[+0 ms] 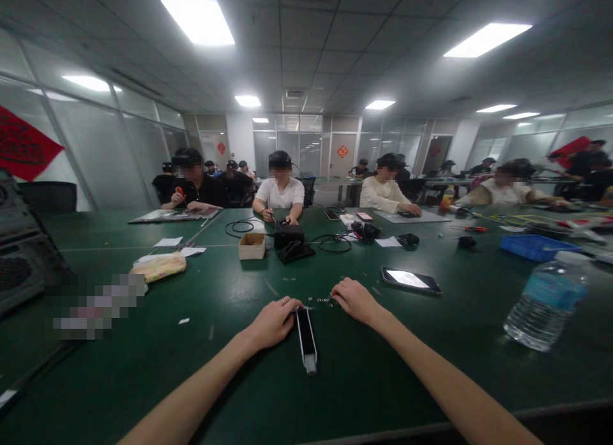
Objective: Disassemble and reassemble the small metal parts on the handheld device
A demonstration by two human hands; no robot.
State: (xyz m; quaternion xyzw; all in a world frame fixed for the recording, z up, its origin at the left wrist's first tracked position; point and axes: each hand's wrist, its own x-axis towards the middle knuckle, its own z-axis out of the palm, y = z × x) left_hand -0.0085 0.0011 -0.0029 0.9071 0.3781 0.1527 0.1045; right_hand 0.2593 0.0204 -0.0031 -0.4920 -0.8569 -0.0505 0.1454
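A long, narrow black object with a pale silver frame [306,339] lies on the green table [383,387], its near end tapering to a grey tip. My left hand [272,322] grips its far end, fingers bent around it. Just right of that end, several small ring-like metal parts [320,300] are scattered on the tabletop. Beside them is my right hand [355,298], fingertips pinched together and pointing down at the parts. Whatever sits between those fingertips is too small to name.
A smartphone with a lit screen [410,280] lies right of my right hand, and a water bottle [546,301] stands farther right. Ahead are a small cardboard box [251,247], a black device [289,237] and cables. A blue tray [539,247] is at right. Several people sit opposite.
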